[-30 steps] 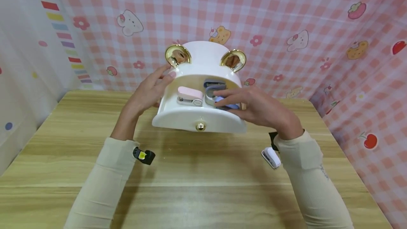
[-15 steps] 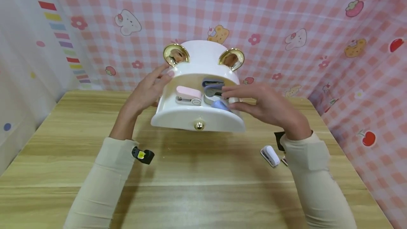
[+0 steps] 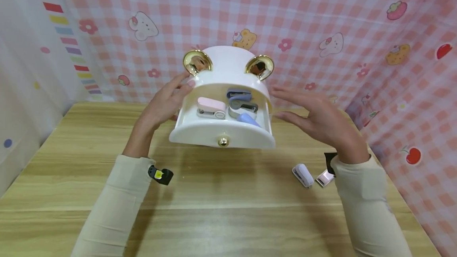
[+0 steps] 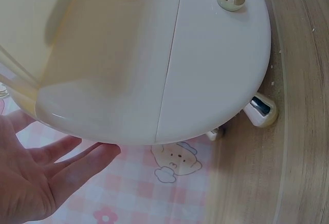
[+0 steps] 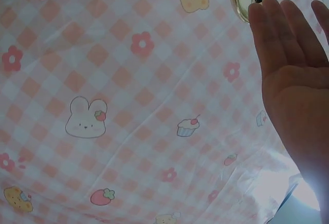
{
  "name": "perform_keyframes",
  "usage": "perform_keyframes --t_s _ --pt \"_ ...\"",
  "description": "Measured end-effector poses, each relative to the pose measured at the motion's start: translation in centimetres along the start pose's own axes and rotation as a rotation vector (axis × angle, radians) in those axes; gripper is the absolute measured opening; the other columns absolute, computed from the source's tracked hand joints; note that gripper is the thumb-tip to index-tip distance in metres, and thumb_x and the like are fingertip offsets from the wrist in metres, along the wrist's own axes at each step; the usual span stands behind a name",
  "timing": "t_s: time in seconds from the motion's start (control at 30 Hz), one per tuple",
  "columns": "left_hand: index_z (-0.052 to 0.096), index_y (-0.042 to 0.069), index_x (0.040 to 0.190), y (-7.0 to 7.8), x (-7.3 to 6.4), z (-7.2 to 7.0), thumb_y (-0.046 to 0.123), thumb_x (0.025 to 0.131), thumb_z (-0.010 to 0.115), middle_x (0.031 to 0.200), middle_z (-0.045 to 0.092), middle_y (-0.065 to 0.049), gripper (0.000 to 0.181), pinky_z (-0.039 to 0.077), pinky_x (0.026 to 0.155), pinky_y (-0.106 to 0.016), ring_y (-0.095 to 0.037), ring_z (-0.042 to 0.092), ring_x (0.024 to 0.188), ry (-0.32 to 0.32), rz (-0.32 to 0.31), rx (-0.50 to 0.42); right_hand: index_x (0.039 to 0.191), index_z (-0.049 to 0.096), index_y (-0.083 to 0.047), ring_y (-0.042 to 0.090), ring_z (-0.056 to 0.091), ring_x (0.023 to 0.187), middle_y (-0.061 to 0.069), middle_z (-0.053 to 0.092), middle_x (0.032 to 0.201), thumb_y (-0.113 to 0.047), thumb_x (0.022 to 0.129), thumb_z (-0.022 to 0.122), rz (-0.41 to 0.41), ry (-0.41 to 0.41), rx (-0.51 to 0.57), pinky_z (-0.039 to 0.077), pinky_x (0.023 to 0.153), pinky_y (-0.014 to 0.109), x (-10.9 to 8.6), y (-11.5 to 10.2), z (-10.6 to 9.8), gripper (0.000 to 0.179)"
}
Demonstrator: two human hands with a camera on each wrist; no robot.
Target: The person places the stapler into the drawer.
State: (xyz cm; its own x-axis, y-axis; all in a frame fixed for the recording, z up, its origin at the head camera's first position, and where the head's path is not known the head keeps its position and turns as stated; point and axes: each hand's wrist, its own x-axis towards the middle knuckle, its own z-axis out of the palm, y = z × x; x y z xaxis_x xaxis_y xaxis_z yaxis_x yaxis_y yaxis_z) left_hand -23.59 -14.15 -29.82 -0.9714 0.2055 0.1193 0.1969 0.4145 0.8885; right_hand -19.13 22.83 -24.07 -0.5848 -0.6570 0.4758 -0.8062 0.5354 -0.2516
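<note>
A white storage box with gold round ears stands on the table, its upper drawer pulled out. Inside lie a pink stapler, a grey stapler, a dark blue stapler at the back and a light blue piece at the front, whose kind I cannot tell. My left hand touches the box's left side; in the left wrist view its fingers reach along the edge, fairly straight. My right hand holds nothing, fingers extended just right of the box; I cannot tell whether the fingertips touch it.
On the wooden table, right of the box, lie a white stapler and a small pinkish metallic object, partly hidden by the right wrist strap. A pink checked curtain hangs close behind the box.
My right hand has let go of the light blue piece in the drawer and drawn back to the right, out of the drawer. The left hand has stayed at the box's side.
</note>
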Motion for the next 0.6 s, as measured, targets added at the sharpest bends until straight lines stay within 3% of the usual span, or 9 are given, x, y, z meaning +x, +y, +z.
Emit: perform_keyframes --t_s 0.23,0.4,0.6 --pt "0.022 0.02 0.163 -0.1 0.0 0.2 0.064 0.102 0.041 0.152 0.041 -0.023 0.078 0.062 0.071 -0.052 -0.043 0.053 0.126 0.003 0.006 0.01 0.141 0.062 -0.013 0.026 0.055 0.131 0.004 0.056 0.146 -0.008 0.087 0.081 0.049 0.054 -0.082 0.048 0.104 0.047 -1.2 0.3 -0.2 0.058" --pt "0.021 0.02 0.164 -0.2 0.0 0.3 0.064 0.102 0.041 0.153 0.04 -0.023 0.078 0.062 0.072 -0.052 -0.042 0.051 0.128 0.003 0.008 0.017 0.139 0.063 -0.009 0.035 0.054 0.132 0.01 0.057 0.145 -0.006 0.083 0.084 0.127 0.143 -0.114 0.043 0.109 0.051 -2.7 0.5 -0.4 0.06" --pt "0.021 0.022 0.164 -0.1 0.0 0.3 0.065 0.101 0.041 0.153 0.04 -0.023 0.078 0.062 0.068 -0.05 -0.043 0.053 0.125 0.0 0.011 0.009 0.139 0.063 -0.01 0.036 0.056 0.129 0.01 0.058 0.144 -0.007 0.082 0.084 0.229 0.239 -0.162 0.044 0.109 0.048 -4.9 1.2 -1.4 0.061"
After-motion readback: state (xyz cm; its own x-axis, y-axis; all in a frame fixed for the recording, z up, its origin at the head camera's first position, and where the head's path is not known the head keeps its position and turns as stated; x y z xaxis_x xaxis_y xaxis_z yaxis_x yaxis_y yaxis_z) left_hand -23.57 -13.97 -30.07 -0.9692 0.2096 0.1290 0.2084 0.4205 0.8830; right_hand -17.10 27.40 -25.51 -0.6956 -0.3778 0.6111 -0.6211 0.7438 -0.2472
